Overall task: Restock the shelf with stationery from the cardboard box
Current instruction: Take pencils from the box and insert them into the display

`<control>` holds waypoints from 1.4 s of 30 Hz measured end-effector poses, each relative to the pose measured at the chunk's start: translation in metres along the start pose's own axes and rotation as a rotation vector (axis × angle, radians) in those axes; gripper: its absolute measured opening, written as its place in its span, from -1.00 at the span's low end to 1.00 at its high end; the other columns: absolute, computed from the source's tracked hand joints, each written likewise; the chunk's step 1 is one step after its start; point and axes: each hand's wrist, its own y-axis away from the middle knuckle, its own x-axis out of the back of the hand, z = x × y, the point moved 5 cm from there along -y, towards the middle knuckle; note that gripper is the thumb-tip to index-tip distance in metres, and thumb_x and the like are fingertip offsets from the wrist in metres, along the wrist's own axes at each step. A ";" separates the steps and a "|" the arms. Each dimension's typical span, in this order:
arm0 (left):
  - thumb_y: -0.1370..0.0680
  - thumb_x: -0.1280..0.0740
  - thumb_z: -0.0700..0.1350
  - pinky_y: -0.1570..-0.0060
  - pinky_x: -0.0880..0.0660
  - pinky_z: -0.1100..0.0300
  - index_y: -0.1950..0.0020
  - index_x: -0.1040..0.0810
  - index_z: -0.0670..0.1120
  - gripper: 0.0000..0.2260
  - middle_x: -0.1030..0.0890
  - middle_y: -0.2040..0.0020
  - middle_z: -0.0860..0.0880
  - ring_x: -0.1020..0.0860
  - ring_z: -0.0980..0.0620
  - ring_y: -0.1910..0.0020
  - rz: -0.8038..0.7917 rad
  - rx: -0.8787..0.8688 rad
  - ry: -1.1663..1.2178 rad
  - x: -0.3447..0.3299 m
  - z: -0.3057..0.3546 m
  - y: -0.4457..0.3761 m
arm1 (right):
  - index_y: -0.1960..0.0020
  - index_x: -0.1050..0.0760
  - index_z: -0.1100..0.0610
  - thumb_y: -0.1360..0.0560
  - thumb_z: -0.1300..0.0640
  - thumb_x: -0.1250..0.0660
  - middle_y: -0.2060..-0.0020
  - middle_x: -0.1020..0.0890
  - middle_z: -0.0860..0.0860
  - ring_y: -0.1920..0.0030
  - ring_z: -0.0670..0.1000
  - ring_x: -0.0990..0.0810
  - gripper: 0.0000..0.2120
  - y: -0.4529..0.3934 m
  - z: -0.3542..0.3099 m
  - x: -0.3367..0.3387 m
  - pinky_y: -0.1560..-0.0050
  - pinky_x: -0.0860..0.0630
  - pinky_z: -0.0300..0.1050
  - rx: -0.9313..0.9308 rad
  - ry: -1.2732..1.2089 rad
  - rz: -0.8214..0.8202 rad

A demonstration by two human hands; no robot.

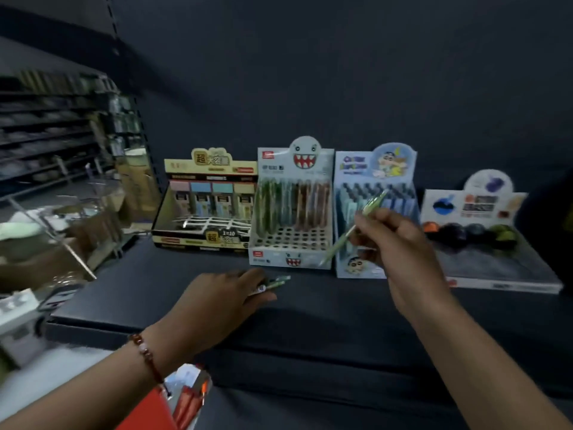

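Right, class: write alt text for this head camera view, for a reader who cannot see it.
A person's right hand holds a pale green pen over the monster-face display box on a dark shelf, while the left hand grips more pens on the shelf. Three other stationery display boxes flank it.

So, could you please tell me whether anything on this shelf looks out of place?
Mildly: the monster-face display box has many empty holes in its front rows. The right hand holds a green pen; the left hand grips more pens on the shelf.
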 end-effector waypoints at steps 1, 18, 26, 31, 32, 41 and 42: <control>-0.59 -0.05 0.28 0.53 -0.43 0.17 -0.07 -0.54 0.05 -0.60 -0.67 0.20 0.04 -0.62 -0.06 0.37 -0.009 0.019 0.004 -0.003 -0.008 -0.003 | 0.19 -0.58 0.06 -0.54 0.08 -0.39 0.24 -0.64 0.04 0.18 -0.03 -0.64 -0.86 -0.013 0.001 -0.009 0.17 -0.56 -0.15 0.010 -0.001 0.000; -0.62 0.06 0.35 0.40 -0.55 0.15 -0.12 -0.51 0.07 -0.51 -0.66 0.12 0.09 -0.61 0.09 0.23 -0.156 -0.229 0.242 -0.053 -0.089 -0.040 | -0.05 -0.53 -0.05 -0.52 0.01 -0.40 0.19 -0.61 -0.11 0.16 -0.07 -0.61 -0.88 -0.102 0.051 -0.111 0.14 -0.55 -0.18 0.237 0.329 0.141; -0.57 0.10 0.42 0.54 -0.24 0.38 0.02 -0.33 0.15 -0.58 -0.47 0.41 0.10 -0.41 0.17 0.52 -0.197 -0.119 0.454 -0.043 -0.099 -0.040 | 0.08 -0.49 -0.15 -0.51 0.05 -0.42 0.24 -0.61 -0.27 0.13 -0.23 -0.62 -0.86 -0.099 0.057 -0.126 0.09 -0.58 -0.29 0.310 0.479 0.025; -0.60 0.09 0.39 0.56 -0.15 0.35 0.13 -0.21 0.17 -0.65 -0.35 0.48 0.08 -0.36 0.12 0.54 -0.211 -0.139 0.480 -0.043 -0.094 -0.038 | 0.03 -0.49 -0.20 -0.49 0.02 -0.44 0.17 -0.62 -0.19 0.07 -0.26 -0.61 -0.83 -0.099 0.068 -0.129 -0.04 -0.61 -0.11 0.256 0.545 -0.017; -0.59 0.10 0.39 0.56 -0.16 0.32 0.13 -0.22 0.16 -0.64 -0.35 0.49 0.08 -0.37 0.11 0.54 -0.213 -0.141 0.478 -0.044 -0.093 -0.038 | 0.03 -0.49 -0.21 -0.49 0.01 -0.44 0.16 -0.63 -0.19 0.06 -0.25 -0.61 -0.83 -0.100 0.070 -0.129 -0.06 -0.62 -0.06 0.245 0.546 -0.014; -0.52 0.12 0.39 0.45 -0.21 0.26 0.02 -0.26 0.14 -0.62 -0.36 0.37 0.10 -0.37 0.13 0.43 -0.253 -0.051 0.509 -0.043 -0.095 -0.041 | 0.13 -0.49 -0.21 -0.51 0.00 -0.43 0.14 -0.64 -0.19 0.08 -0.24 -0.61 -0.85 -0.094 0.069 -0.137 0.00 -0.59 -0.13 0.227 0.645 -0.009; -0.52 0.11 0.39 0.46 -0.21 0.25 0.00 -0.28 0.14 -0.61 -0.38 0.37 0.09 -0.38 0.14 0.42 -0.255 -0.050 0.510 -0.042 -0.096 -0.042 | 0.12 -0.49 -0.21 -0.50 0.00 -0.44 0.13 -0.64 -0.21 0.08 -0.26 -0.60 -0.85 -0.093 0.068 -0.138 0.00 -0.58 -0.16 0.216 0.656 -0.006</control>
